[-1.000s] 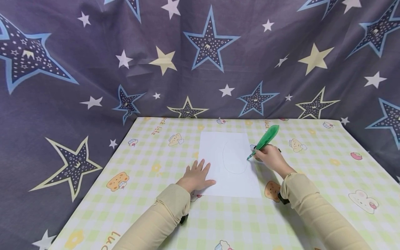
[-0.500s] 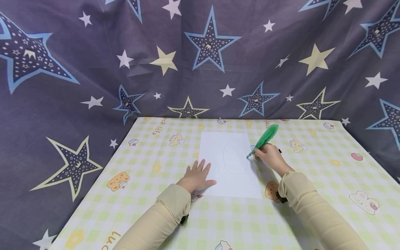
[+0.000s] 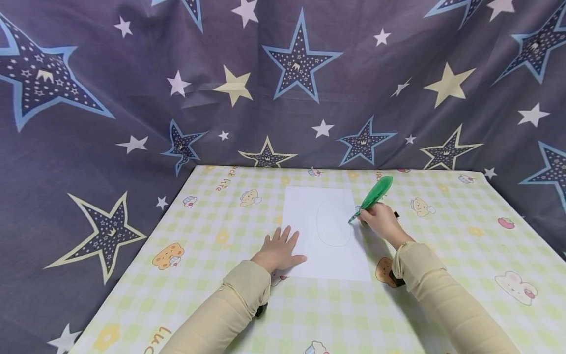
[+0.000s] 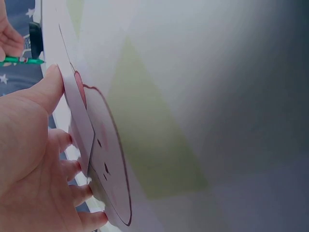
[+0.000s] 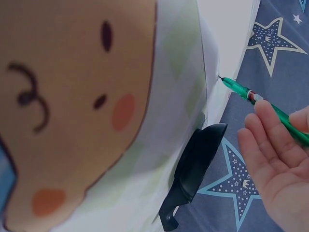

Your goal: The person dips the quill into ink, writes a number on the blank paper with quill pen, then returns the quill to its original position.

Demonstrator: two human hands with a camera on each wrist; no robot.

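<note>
The desk [image 3: 309, 314], covered in green-and-white checks with cartoon prints, extends beyond all four edges of a flat, rectangular white paper sheet [image 3: 302, 214]. The left hand [image 3: 278, 252], fingers spread wide, rests across the sheet's left edge. The right hand [image 3: 382, 221] pinches a green pen [image 3: 375, 195] with a leaf-shaped top; the tip is at the sheet, inside its right edge, near a faint curved line [image 3: 334, 247]. Dark, star-printed fabric [image 3: 265, 115] hangs behind the desk's far edge.
</note>
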